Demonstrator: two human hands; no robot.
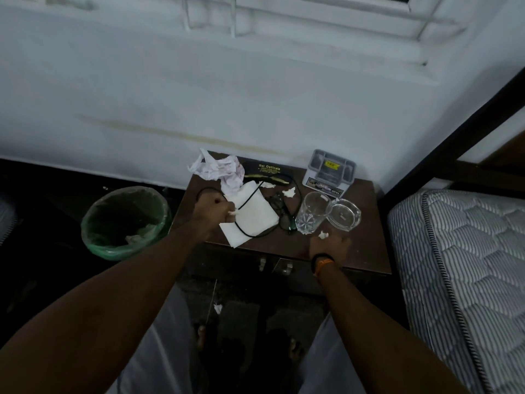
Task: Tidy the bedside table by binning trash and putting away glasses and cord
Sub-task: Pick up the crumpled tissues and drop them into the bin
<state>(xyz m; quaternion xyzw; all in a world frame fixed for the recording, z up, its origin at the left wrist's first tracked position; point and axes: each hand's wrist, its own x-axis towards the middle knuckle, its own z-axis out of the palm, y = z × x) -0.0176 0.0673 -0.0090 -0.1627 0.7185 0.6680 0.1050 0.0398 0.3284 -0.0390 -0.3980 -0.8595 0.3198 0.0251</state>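
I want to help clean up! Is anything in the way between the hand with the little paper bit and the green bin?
Nothing visible. The left hand pinches a small paper scrap at the table's left edge, and the green-lined bin stands open on the floor just left of it.

Bedroom, mattress (466, 251), bedside table (360, 251), window (312, 12)

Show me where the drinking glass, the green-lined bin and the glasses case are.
drinking glass (310, 214): head view, on its clear side wall.
green-lined bin (93, 240): head view, on the liner at its near-left rim.
glasses case (270, 169): head view, on its dark lid by the gold lettering.
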